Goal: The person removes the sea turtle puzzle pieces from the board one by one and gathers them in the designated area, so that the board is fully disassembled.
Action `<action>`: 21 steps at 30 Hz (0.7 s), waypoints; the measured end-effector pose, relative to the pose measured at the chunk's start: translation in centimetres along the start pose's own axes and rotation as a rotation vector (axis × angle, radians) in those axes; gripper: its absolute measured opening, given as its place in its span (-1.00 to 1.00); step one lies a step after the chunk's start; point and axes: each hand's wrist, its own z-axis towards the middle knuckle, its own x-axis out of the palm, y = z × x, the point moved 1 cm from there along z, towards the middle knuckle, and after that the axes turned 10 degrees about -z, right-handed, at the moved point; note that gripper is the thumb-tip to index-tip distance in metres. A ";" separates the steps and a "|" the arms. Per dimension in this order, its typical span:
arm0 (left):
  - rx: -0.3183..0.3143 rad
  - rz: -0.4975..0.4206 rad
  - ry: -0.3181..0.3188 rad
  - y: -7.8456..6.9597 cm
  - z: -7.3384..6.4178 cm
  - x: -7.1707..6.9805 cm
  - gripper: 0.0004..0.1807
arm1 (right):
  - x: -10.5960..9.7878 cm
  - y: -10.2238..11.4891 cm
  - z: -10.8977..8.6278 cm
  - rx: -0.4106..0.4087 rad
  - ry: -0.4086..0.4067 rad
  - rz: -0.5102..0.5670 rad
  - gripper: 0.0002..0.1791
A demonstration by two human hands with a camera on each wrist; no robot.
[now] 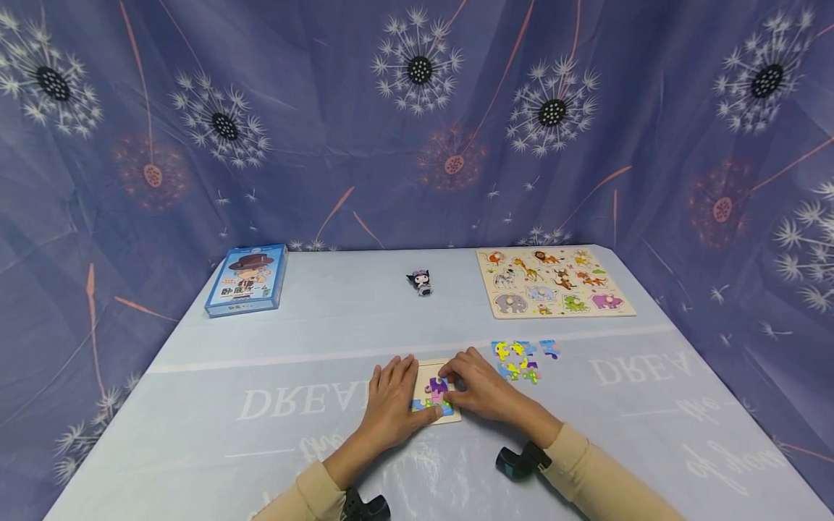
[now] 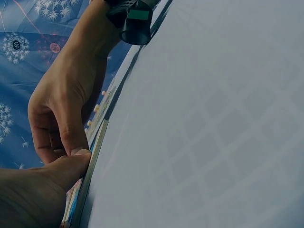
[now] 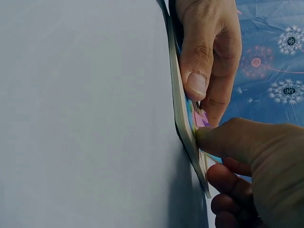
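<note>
A small wooden puzzle board lies near the middle of the table, its lower part filled with colourful pieces. My left hand rests along its left side, fingers extended, the thumb pressing on the bottom row. My right hand reaches in from the right and pinches a purple puzzle piece between thumb and fingers, over the board. In the right wrist view, the pink and purple piece shows beside the right thumb. The left wrist view sees the board's edge side-on, under both thumbs.
Several loose puzzle pieces lie right of the board. Behind them is a wooden animal puzzle. A small figurine stands at the back middle, and a blue box lies at the back left. A patterned curtain hangs behind.
</note>
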 end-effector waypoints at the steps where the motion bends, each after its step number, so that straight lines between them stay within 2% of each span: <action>1: 0.000 0.001 0.001 0.0 0.0 0.0 -0.04 | 0.1 0.0 0.0 -0.004 -0.002 0.004 -0.70; 10: -0.003 0.001 0.005 0.0 0.0 0.0 -0.04 | 0.2 -0.1 0.1 0.009 0.002 0.005 -0.70; 15: 0.000 0.004 0.004 0.0 0.0 0.0 -0.04 | 0.0 -0.6 -0.2 0.007 -0.029 0.004 -0.72; 21: -0.001 -0.004 -0.001 0.0 0.0 0.0 -0.04 | -1.6 -2.4 -1.2 0.041 -0.074 0.000 -0.71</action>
